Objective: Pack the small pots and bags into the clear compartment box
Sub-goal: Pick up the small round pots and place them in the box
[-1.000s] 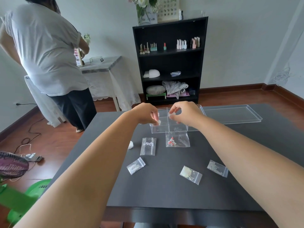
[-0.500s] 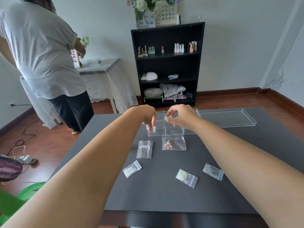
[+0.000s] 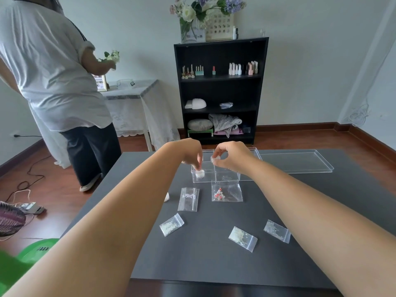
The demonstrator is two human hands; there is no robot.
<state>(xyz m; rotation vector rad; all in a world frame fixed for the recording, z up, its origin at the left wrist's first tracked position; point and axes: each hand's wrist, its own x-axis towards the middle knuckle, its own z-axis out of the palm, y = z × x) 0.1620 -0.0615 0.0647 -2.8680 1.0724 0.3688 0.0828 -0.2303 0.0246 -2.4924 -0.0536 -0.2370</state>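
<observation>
The clear compartment box (image 3: 227, 177) stands at the far middle of the dark table. My left hand (image 3: 189, 154) reaches down into its front-left compartment, fingertips on a small white pot (image 3: 199, 173) that rests on the box floor. My right hand (image 3: 232, 157) hovers above the box and pinches a second small clear pot (image 3: 215, 159). Several small clear bags lie in front: one with white beads (image 3: 188, 198), one with red and white beads (image 3: 226, 191), and three nearer me (image 3: 171, 224) (image 3: 242, 238) (image 3: 277, 231). Another white pot (image 3: 167, 197) peeks out beside my left forearm.
The box's clear lid (image 3: 296, 161) lies flat to the right of the box. A person in a white shirt (image 3: 51, 67) stands at the left by a small cloth-covered table (image 3: 130, 91). A black shelf (image 3: 220, 91) stands against the far wall. A green object (image 3: 25, 258) sits low left.
My left hand has lowered its pot down into the front-left compartment. My right hand stays above the box with its pot. The camera tilted slightly upward.
</observation>
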